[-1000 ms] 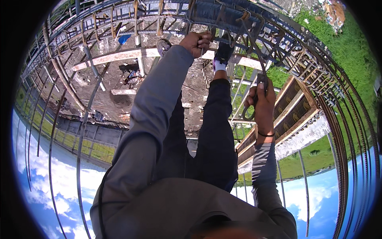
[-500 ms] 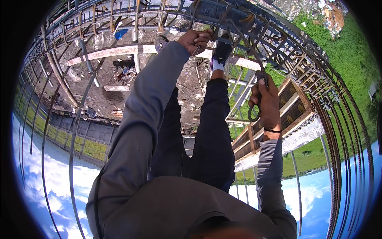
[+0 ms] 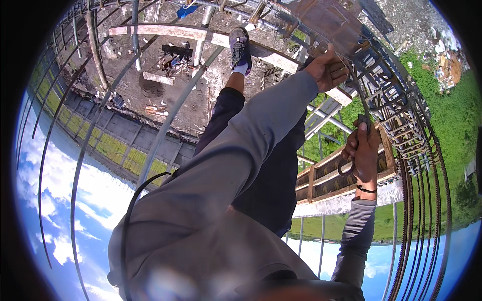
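My left hand reaches across to the right, beside the steel cage at the upper right. Its fingers are bent. Thin wire-like lines show near them, but what lies in the grip is too fine to make out. Lower and further right, my right hand is closed around a dark metal tool with a ring-shaped end. The tool's upper part points up toward the cage of rebar. A dark bar rises above that hand along the cage's near side.
My shoe is at a pale plank high above littered ground. A pole slants past my left side. Long rebars stand at right, near wooden formwork. A brown translucent sheet lies above my left hand.
My left hand has swung right and slightly down, away from my shoes. My right hand has shifted right and down with the tool still held. The view has turned to the right.
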Available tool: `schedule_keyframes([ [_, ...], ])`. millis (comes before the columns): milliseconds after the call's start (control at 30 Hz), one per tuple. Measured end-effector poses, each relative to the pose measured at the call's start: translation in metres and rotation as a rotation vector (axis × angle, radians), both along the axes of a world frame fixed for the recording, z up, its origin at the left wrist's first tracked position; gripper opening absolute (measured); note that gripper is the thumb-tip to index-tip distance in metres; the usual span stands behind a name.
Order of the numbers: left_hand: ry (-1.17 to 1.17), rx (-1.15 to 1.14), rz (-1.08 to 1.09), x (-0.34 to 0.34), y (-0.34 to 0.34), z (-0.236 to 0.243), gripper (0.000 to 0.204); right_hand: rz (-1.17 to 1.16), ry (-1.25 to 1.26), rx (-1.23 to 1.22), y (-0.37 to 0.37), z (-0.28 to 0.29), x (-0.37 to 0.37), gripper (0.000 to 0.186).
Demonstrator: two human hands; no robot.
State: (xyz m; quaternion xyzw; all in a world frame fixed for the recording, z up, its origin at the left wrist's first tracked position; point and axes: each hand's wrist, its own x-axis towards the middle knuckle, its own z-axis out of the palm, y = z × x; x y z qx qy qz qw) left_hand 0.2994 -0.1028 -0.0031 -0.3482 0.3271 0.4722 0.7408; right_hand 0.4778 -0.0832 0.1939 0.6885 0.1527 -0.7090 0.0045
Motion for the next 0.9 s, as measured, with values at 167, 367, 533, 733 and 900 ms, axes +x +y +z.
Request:
schedule_keyframes([
  [167,-0.037,-0.011,0.141,0.021,0.027,0.008,0.053,0.236,0.063,0.125,0.019,-0.004,0.023,0.030],
  [367,0.074,0.072,0.248,0.043,0.034,-0.008,0.037,-0.209,0.238,-0.342,0.037,-0.018,0.037,0.029],
  [533,0.146,0.016,0.150,0.040,0.019,-0.012,0.042,-0.082,0.322,-0.565,0.052,-0.027,0.059,0.038],
  [733,0.211,0.092,0.164,0.054,0.039,-0.018,0.047,1.973,-0.509,1.066,0.112,-0.046,0.063,0.016],
  [900,0.182,-0.038,0.097,0.042,0.036,-0.026,0.042,1.897,-0.348,0.798,0.083,0.001,0.011,0.018],
])
